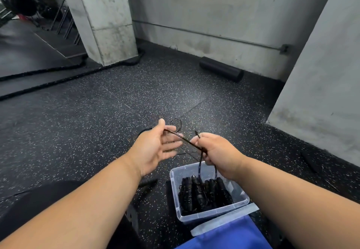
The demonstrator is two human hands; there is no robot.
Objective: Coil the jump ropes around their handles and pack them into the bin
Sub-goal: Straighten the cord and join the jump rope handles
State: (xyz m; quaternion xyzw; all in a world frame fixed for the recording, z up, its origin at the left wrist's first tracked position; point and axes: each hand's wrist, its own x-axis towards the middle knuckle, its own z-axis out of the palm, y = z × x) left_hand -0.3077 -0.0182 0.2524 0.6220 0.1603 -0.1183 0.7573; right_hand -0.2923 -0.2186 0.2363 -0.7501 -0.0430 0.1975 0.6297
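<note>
A thin black jump rope (pixel 183 137) stretches between my two hands above the speckled floor. My left hand (pixel 155 145) has its palm up and fingers spread, with the rope pinched between thumb and forefinger; a small loop curls beyond it. My right hand (pixel 212 149) grips the rope in a fist, and strands hang from it down toward the clear plastic bin (pixel 214 214). Inside the bin lie several black coiled jump ropes (pixel 204 194) side by side.
A blue bin lid (pixel 229 233) lies at the bin's near side. A black foam roller (pixel 221 68) rests by the far wall. A thick black battle rope (pixel 58 77) runs from the concrete pillar (pixel 105 19). Another grey wall stands at right.
</note>
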